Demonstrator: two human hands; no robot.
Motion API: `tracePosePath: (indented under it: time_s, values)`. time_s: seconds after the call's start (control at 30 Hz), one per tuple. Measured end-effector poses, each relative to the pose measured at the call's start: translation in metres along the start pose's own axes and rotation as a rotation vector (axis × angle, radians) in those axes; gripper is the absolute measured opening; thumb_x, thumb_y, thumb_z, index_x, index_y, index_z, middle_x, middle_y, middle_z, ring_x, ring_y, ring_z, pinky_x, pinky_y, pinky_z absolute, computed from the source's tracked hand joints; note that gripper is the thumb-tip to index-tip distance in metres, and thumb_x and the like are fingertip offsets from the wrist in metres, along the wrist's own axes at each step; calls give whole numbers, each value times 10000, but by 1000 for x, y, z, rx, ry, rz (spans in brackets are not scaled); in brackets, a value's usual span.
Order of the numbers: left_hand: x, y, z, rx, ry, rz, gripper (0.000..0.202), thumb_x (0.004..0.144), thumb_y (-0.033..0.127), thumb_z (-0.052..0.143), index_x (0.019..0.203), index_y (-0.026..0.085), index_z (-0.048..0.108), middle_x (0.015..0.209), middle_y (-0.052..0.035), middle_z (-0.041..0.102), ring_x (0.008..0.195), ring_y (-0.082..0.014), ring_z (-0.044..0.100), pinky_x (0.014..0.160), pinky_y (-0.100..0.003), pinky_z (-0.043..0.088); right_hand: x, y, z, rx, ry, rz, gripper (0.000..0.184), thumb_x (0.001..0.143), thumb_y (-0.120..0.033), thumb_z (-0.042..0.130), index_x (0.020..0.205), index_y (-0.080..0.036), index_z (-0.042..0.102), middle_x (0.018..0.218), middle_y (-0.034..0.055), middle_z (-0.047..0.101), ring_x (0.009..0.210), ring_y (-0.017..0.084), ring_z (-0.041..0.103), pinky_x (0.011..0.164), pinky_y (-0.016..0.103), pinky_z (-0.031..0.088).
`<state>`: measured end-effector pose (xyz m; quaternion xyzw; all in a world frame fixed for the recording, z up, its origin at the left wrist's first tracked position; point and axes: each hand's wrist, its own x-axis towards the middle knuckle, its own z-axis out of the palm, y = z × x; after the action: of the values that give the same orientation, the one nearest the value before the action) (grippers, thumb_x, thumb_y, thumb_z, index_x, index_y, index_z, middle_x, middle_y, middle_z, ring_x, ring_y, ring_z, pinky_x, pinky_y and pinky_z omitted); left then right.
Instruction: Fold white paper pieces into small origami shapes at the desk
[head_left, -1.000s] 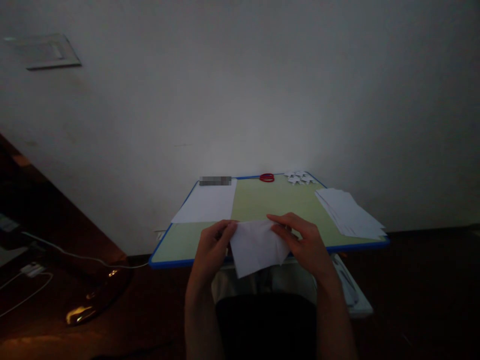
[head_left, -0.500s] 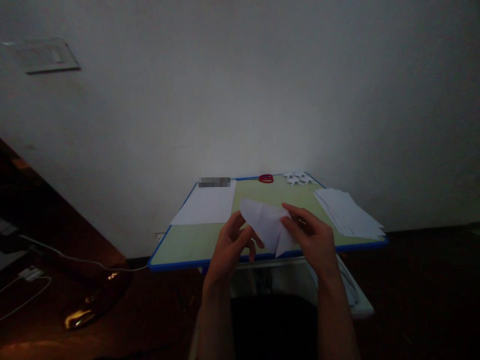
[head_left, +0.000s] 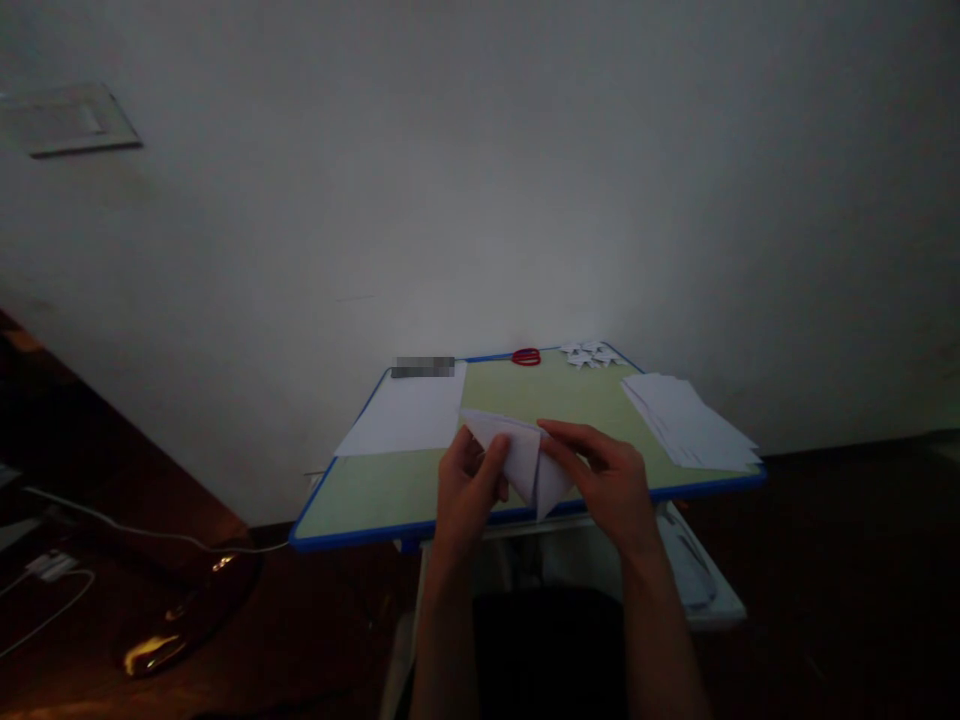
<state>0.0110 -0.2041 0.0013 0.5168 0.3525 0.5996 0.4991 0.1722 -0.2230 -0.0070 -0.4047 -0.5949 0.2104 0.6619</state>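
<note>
A folded white paper [head_left: 523, 465] with a pointed lower end is held up over the near edge of the table. My left hand [head_left: 470, 485] grips its left part, the thumb lying across the front face. On the right, my right hand [head_left: 604, 480] pinches the upper right edge between thumb and fingers. A fold line runs down the middle of the paper to its lower tip. The back of the paper, and the fingers behind it, are hidden.
The pale green table [head_left: 375, 500] has a blue rim. A white sheet [head_left: 409, 415] lies at left, with a blurred dark strip [head_left: 424, 367] behind it. Red-handled scissors [head_left: 526, 357], several small folded paper pieces [head_left: 591, 354] and a paper stack [head_left: 690, 420] lie back and right.
My left hand has closed on the paper, its thumb now pressing the front. The paper looks narrower, its left part folded over. The view has shifted slightly.
</note>
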Motion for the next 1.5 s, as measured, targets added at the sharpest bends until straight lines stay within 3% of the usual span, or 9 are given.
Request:
tracePosePath:
  time_s: [0.17,0.37,0.7,1.23,1.43,1.5]
  values:
    - [-1,3,5,-24,64,-4,628,774,511,821,1284,226,591,684,54,630,423,-49,450,384,-150,326,1,-4,2,-25,-1,-77,164,901,-278,745,1047,-264,819,965,33,822,831,198,747,733,303,600]
    - [-3,6,9,-37,35,40,813,802,456,803,1484,280,398,700,46,657,414,-67,453,368,-166,327,1,-6,2,-29,36,-110,168,904,-273,745,1057,-272,813,918,33,799,815,197,724,729,313,590]
    - [-6,6,14,-36,54,57,610,801,457,810,1263,246,472,742,44,667,428,-60,482,358,-153,348,2,-9,2,-51,74,-180,163,915,-219,746,1045,-291,813,930,25,784,837,193,710,722,322,559]
    - [-9,7,18,-93,55,86,587,808,415,831,1252,246,486,744,43,686,428,-64,510,346,-128,359,-2,-15,3,-69,79,-169,168,934,-197,716,1075,-252,789,906,20,759,819,166,691,734,310,535]
    - [-9,2,11,-116,21,67,515,806,504,813,1175,251,558,691,52,636,470,-87,542,392,-145,427,-4,-12,-2,-52,41,-184,158,930,-177,711,1037,-257,796,921,28,764,842,173,697,732,306,538]
    - [-10,0,7,-156,15,66,462,834,551,769,1143,255,596,772,26,667,538,-93,575,444,-155,473,-4,-10,-4,-28,32,-173,158,926,-174,714,1029,-263,795,917,24,758,842,171,692,723,299,534]
